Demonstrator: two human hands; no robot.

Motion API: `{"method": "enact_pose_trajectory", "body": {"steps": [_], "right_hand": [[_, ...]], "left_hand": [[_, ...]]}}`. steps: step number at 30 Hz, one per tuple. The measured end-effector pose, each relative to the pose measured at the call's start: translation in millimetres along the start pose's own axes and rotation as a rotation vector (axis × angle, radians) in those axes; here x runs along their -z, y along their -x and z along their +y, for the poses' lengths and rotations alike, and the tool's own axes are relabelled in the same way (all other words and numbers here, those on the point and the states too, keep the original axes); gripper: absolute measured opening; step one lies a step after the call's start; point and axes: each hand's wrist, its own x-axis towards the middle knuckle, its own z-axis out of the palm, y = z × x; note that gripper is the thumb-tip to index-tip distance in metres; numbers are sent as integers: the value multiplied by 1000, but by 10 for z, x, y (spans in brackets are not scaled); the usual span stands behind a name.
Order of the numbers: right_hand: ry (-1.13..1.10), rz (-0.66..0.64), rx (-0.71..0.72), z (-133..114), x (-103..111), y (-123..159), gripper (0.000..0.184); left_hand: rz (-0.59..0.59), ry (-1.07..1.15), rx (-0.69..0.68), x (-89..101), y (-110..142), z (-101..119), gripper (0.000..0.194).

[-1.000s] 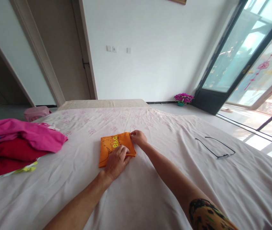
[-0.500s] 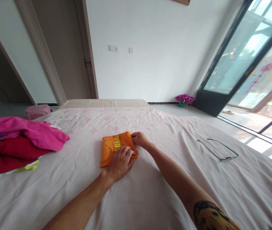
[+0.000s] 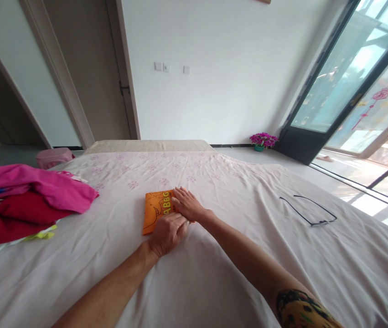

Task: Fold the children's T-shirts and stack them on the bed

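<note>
A folded orange garment (image 3: 152,210) with yellow lettering and a dark line drawing lies on the pale bed sheet, in front of me. Its kind cannot be made out while folded. My left hand (image 3: 169,232) is closed at its near right edge, knuckles up and fingers curled; the fingertips are hidden. Just beyond, my right hand (image 3: 189,204) rests flat over the garment's right part, fingers stretched out and pointing up and left. The two hands touch or nearly touch.
A heap of pink and red clothes (image 3: 36,191) lies on the left of the sheet (image 3: 214,273). Eyeglasses (image 3: 323,222) rest on the right, temples unfolded. Past the bed are a pink stool (image 3: 54,156) and a pot of magenta flowers (image 3: 264,140).
My right hand has moved from the garment's right edge onto its top and flattened out. My left hand's fingers have curled. The right part of the garment is now folded inward or covered.
</note>
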Motion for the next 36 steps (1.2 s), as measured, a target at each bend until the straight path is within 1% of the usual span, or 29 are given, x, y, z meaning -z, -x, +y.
{"method": "enact_pose_trajectory", "body": {"steps": [2, 4, 6, 7, 9, 11, 14, 16, 19, 21, 24, 26, 28, 30, 33, 36], "right_hand": [[74, -51, -40, 59, -63, 28, 56], [100, -51, -50, 123, -103, 50, 60], [92, -42, -40, 164, -120, 59, 62], [88, -37, -36, 173, -122, 60, 62], [96, -26, -34, 172, -119, 59, 62], [110, -16, -33, 158, -113, 60, 61], [111, -1, -40, 133, -99, 75, 59], [103, 13, -73, 114, -91, 93, 59], [88, 36, -147, 81, -82, 125, 61], [78, 59, -191, 62, -74, 140, 59], [66, 114, -270, 66, -49, 132, 49], [26, 123, -356, 103, -16, 94, 40], [-60, 85, -451, 163, 27, 31, 35], [-140, 34, -519, 231, 71, -46, 36], [-195, -54, -561, 301, 119, -151, 39], [-196, -113, -593, 296, 135, -216, 43]], "left_hand": [[35, 65, 88, 95, -6, -7, 36], [89, 58, 205, 196, -42, -50, 38], [101, -40, 286, 258, -76, -134, 37], [81, -111, 294, 264, -78, -187, 36], [14, -265, 259, 227, -32, -292, 38], [-41, -399, 209, 157, 71, -373, 47], [-89, -502, 188, 87, 238, -424, 54], [-116, -519, 190, 95, 310, -428, 55], [-152, -515, 169, 160, 376, -430, 56], [-167, -503, 148, 206, 425, -434, 56], [-160, -479, 121, 250, 513, -443, 54], [-143, -459, 105, 264, 556, -447, 54], [-131, -439, 100, 270, 576, -449, 53], [-131, -426, 105, 273, 575, -451, 52], [-128, -414, 111, 274, 562, -452, 52], [-116, -406, 114, 279, 560, -451, 51]]}}
